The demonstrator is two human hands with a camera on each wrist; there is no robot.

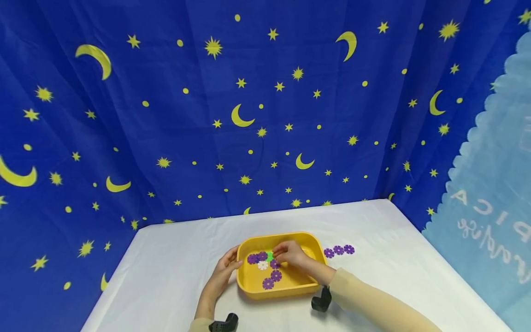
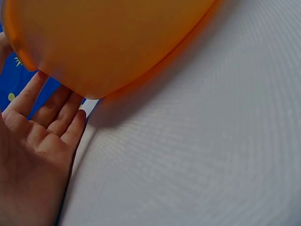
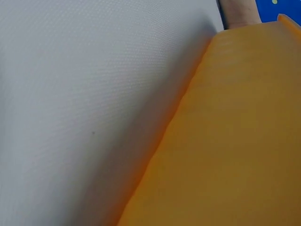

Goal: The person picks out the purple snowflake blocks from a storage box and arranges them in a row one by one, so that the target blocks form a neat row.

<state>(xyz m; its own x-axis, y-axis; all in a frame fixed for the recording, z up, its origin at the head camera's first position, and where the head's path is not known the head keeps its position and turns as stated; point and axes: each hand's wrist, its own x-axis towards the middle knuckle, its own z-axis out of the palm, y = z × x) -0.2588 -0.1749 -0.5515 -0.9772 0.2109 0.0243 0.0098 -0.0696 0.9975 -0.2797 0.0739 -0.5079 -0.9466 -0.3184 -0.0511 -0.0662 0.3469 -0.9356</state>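
A yellow plastic tray [image 1: 286, 292] sits on the table with several snowflake discs inside. My left hand [image 1: 224, 272] grips its left wall, thumb at the rim and fingers along the outside; the left wrist view shows those fingers [image 2: 70, 123] against the tray [image 2: 127, 42]. Inside the tray, my right hand [image 1: 292, 254] reaches down with bent fingers beside a green disc [image 1: 270, 256]. I cannot tell whether it pinches a piece. Near it lie a white disc [image 1: 263, 265], a purple pair [image 1: 257, 257] and a row of purple discs [image 1: 272, 279].
Right of the tray, a row of three purple discs [image 1: 339, 250] lies on the white table [image 1: 398, 267]. A blue curtain [image 1: 265, 101] with moons and stars stands behind the table, and a light blue cloth [image 1: 493, 184] hangs at the right.
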